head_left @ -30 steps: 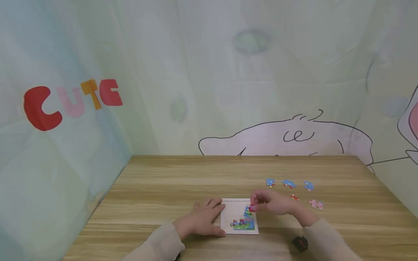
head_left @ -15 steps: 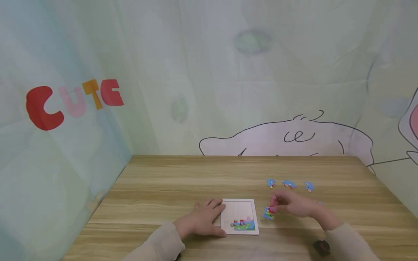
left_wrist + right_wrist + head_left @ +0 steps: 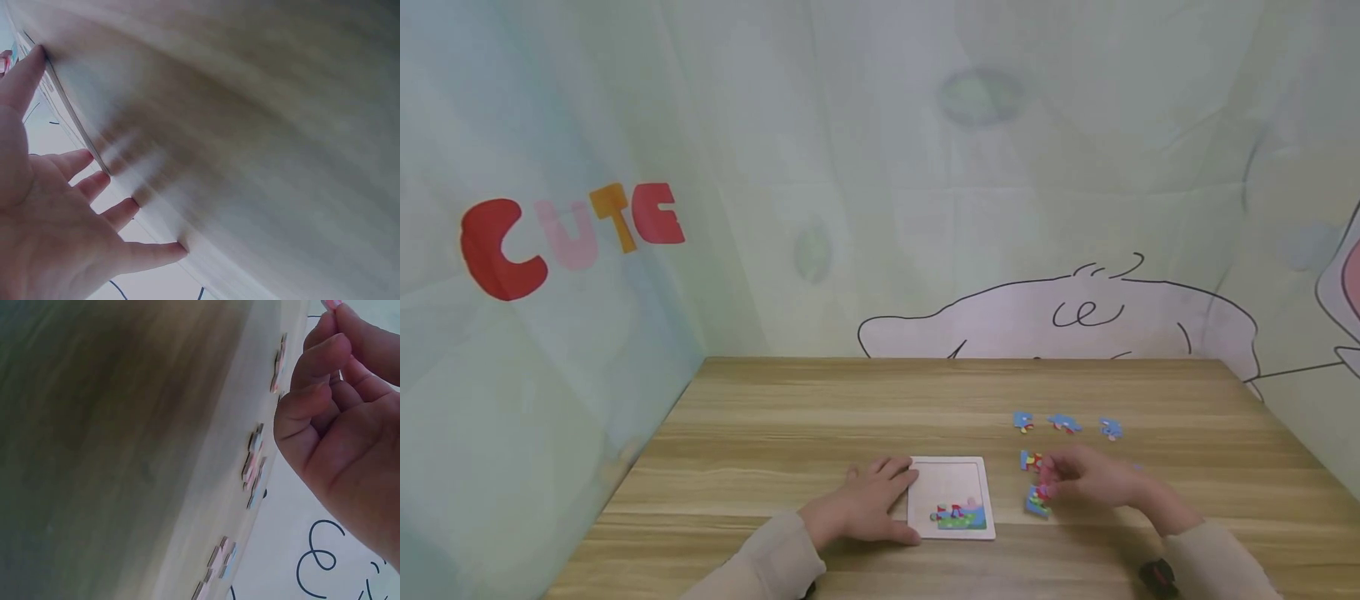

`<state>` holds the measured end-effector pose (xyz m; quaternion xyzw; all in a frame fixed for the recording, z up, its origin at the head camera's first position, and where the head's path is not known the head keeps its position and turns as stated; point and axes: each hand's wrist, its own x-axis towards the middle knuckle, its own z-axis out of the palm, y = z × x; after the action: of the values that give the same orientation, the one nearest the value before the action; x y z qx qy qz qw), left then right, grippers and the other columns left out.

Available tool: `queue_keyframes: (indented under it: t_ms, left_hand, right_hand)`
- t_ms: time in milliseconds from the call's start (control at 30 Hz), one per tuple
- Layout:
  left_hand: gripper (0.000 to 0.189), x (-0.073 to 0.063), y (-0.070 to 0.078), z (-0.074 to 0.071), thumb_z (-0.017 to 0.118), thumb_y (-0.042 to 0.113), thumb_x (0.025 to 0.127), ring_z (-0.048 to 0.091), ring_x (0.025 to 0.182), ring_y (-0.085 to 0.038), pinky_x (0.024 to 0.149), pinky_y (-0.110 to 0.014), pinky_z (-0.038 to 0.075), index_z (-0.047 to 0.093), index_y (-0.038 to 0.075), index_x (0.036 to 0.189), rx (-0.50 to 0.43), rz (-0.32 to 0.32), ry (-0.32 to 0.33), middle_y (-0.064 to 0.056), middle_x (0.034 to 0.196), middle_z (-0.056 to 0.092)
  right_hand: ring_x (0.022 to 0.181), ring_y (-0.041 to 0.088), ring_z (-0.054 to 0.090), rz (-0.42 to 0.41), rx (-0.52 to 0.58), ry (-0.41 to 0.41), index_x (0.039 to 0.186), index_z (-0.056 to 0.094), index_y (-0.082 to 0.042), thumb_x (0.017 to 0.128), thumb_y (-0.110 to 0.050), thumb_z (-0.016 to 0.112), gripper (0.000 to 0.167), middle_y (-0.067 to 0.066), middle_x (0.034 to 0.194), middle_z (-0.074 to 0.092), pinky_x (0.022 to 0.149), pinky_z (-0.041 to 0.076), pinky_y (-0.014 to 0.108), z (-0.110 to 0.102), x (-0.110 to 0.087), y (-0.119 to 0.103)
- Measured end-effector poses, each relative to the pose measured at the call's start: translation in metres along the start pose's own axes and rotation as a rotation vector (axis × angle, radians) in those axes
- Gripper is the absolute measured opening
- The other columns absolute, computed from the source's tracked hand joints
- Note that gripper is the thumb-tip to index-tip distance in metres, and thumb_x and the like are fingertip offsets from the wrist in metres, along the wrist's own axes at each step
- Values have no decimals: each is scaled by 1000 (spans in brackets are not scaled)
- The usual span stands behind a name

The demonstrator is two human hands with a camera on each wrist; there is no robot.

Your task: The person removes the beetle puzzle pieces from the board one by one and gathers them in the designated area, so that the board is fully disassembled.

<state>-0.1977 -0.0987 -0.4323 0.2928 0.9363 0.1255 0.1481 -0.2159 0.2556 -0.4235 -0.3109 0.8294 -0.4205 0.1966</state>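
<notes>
My left hand [image 3: 868, 504] lies with spread fingers at the left edge of a white puzzle tray [image 3: 936, 479]. In the left wrist view, the thumb and some fingertips [image 3: 83, 156] touch the tray's side. A few joined puzzle pieces [image 3: 961, 517], green and blue with small figures, sit in the tray's lower right corner. To the right of the tray, my right hand [image 3: 1090, 477] pinches a blue, green and red puzzle piece [image 3: 1038, 502] between thumb and fingers, and its edge [image 3: 333, 305] peeks out at the top of the right wrist view.
Behind the right hand lies a row of loose blue pieces [image 3: 1064, 423] on the wooden table [image 3: 805, 408]. A red and yellow piece [image 3: 1030, 460] lies just left of that hand, which partly hides another piece [image 3: 1138, 467]. A printed cloth backdrop [image 3: 850, 208] hangs behind.
My right hand has carried the puzzle piece from over the tray's right side out to the right, uncovering the red and yellow piece. The left hand has stayed in place.
</notes>
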Motion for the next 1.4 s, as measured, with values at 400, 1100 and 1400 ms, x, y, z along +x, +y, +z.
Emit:
queue_keyframes:
  t_ms: [400,1100,1400]
  left_hand:
    - [84,0,1,-1,68,58,80,27,140,-31,102,-71,24,42,13,146,3,-12,-8,-4,153,33]
    - [84,2,0,1,69,58,79,28,140,-31,102,-71,24,42,14,146,13,-13,-8,-4,152,34]
    - [85,1,1,0,68,59,80,27,140,-30,103,-70,23,41,13,146,11,-16,-12,-5,153,33]
  right_hand:
    - [70,2,49,22,-33,-7,90,60,0,88,-7,65,9,-2,81,60,62,42,21,2,1,4]
    - [69,-1,49,43,-139,33,85,63,-5,86,-11,68,8,-6,77,60,62,42,21,7,2,4]
    - [67,0,49,66,-155,23,84,63,-7,87,-13,68,8,-7,75,58,60,42,22,6,3,1]
